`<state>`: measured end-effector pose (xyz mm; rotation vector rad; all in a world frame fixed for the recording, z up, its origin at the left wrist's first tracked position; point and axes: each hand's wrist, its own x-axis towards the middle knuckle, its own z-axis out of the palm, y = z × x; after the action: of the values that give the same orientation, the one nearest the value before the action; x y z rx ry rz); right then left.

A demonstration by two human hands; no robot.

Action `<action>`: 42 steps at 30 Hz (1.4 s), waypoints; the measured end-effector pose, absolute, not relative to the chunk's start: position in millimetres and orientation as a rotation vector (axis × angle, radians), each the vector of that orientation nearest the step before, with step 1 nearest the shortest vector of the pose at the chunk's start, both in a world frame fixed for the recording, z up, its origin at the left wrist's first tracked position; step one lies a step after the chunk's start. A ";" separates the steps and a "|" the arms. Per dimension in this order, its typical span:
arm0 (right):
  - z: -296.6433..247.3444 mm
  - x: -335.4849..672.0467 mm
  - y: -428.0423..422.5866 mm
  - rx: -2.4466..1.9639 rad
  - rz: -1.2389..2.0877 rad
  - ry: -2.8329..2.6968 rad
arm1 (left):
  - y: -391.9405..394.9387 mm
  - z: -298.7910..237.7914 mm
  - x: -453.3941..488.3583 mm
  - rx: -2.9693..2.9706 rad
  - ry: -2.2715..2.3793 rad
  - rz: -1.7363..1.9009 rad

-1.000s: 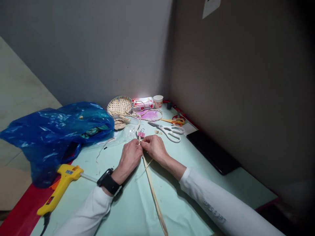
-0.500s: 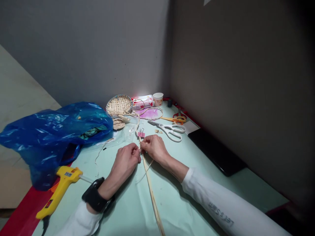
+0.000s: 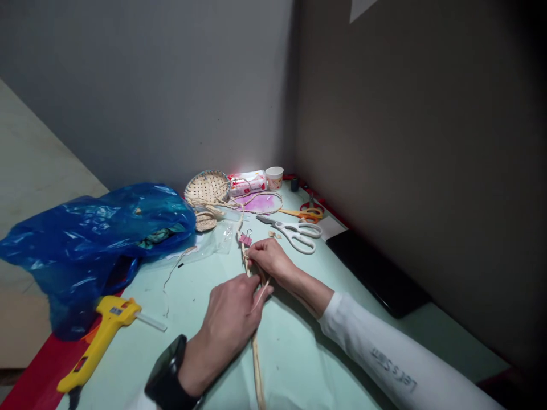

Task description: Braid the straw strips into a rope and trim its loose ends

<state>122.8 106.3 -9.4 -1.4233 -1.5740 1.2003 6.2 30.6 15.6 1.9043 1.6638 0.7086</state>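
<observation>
A pale, flat-fibred cord (image 3: 257, 370), like straw or raffia, runs up the table between my hands. My right hand (image 3: 270, 256) pinches it just below a pink binder clip (image 3: 245, 238) that grips its upper part. Lower down, my left hand (image 3: 235, 304) lies across the cord, its fingers closed around a thin loose strand (image 3: 261, 293). The left fingertips are partly hidden behind the hand. Above the clip the cord continues as a twisted length toward a small woven basket (image 3: 208, 188).
On the left lie a blue plastic bag (image 3: 106, 228) and a yellow glue gun (image 3: 100, 341). White-handled scissors (image 3: 294, 232), orange scissors (image 3: 305, 214) and a black tablet-like slab (image 3: 376, 273) are to the right. A paper cup (image 3: 274, 177) and a red-white packet (image 3: 248, 183) stand behind.
My left hand has moved down and right, away from the right fingertips, and across the cord. My right hand stays pinched near the clip, which has tilted slightly.
</observation>
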 end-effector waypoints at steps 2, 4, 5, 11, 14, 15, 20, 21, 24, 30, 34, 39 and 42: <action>-10.9 123.0 107.2 -1.413 1.199 -1.556 | 40.0 22.1 -5.0 1.721 1.670 0.863; -12.0 123.0 107.4 -1.398 1.200 -1.535 | 54.1 25.1 -16.0 1.565 1.632 0.932; -12.4 123.0 107.3 -1.392 1.203 -1.525 | 61.4 25.1 -19.9 1.485 1.579 0.935; -15.0 120.8 104.5 -1.355 1.226 -1.480 | 81.1 20.4 -12.3 1.169 1.301 0.933; -17.6 118.9 103.6 -1.341 1.245 -1.480 | 79.1 20.2 -4.6 1.102 1.237 0.930; -18.4 118.4 103.5 -1.342 1.242 -1.482 | 78.5 19.8 -3.5 1.085 1.229 0.929; -19.2 119.1 103.1 -1.373 1.192 -1.506 | 77.7 13.5 -2.9 1.005 1.211 0.908; -18.7 119.6 102.7 -1.381 1.185 -1.513 | 77.6 12.2 -2.5 0.988 1.205 0.903; -15.5 120.9 100.5 -1.402 1.169 -1.540 | 78.0 10.1 -1.6 0.961 1.199 0.892; -2.7 121.6 91.4 -1.475 1.064 -1.634 | 81.9 6.9 -7.0 0.993 1.217 0.859; 3.7 122.9 82.2 -1.484 1.004 -1.725 | 81.5 2.1 -7.5 0.988 1.245 0.884; 1.1 126.6 76.1 -1.536 0.920 -1.872 | 79.8 1.4 -2.7 0.972 1.310 0.899; 0.5 129.0 74.3 -1.585 0.745 -2.082 | 79.8 2.9 -0.9 0.975 1.366 0.893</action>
<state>129.0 74.3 0.5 -1.5849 -2.0818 0.7446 -0.9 79.8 2.9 0.9750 1.3660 0.8929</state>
